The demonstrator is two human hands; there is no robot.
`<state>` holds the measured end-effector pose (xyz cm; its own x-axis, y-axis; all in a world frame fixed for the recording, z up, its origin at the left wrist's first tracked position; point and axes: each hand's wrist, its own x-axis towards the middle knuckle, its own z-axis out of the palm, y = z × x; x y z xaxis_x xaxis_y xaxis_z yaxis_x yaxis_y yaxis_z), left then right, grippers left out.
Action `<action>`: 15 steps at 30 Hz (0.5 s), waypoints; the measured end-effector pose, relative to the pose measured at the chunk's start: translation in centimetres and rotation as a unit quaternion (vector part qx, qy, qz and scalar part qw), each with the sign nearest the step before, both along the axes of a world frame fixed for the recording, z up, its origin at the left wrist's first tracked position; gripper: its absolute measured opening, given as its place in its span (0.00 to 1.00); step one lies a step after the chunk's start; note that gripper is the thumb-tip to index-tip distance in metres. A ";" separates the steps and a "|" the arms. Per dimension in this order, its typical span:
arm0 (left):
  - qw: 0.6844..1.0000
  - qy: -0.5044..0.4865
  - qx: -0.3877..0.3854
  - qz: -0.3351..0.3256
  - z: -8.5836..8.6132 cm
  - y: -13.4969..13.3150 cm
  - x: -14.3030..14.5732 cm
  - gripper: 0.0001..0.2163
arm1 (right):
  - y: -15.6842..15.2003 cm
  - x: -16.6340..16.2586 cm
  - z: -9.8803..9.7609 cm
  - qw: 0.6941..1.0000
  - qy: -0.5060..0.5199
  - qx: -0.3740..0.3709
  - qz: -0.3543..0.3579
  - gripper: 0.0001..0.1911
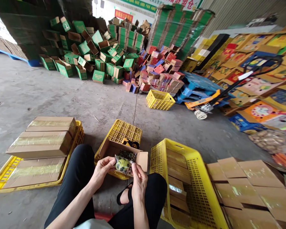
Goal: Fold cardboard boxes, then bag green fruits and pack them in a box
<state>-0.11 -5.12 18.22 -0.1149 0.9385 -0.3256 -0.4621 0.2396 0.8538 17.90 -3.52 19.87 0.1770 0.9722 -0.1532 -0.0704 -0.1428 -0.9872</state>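
Plastic-wrapped packet [123,164], round yellow-green item inside, pictured low in the middle, just above an open carton [112,149] and pinched between both hands. Far left: taped cartons [41,144] stacked on a flat yellow tray [2,181] on the concrete floor [62,95]. Next, left hand [102,171], grip closed on the packet's left edge. Right hand [139,181], grip closed on its right side. Behind them, open carton set on an upturned yellow crate [126,130]. Further right, deep yellow crate [197,190] lined with flat cardboard, then flattened brown cartons [248,187] piled just beside it.
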 end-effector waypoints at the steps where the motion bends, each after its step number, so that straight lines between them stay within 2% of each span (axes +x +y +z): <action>1: 1.000 0.002 0.000 0.002 0.0 0.0 0.1 0.22 | 0.0 0.0 -0.2 1.000 0.000 -0.002 0.000 0.23; 9: 0.999 0.004 -0.018 0.028 0.1 0.0 0.8 0.24 | 0.0 0.4 -1.2 1.000 0.010 -0.010 -0.003 0.21; 13: 0.999 0.003 -0.014 0.029 0.5 0.0 0.7 0.24 | -0.2 0.3 -1.5 0.998 0.042 -0.030 0.033 0.26; 15: 1.000 0.006 -0.013 0.026 0.6 0.0 0.7 0.24 | -0.4 0.2 -1.7 0.997 0.049 -0.037 0.038 0.25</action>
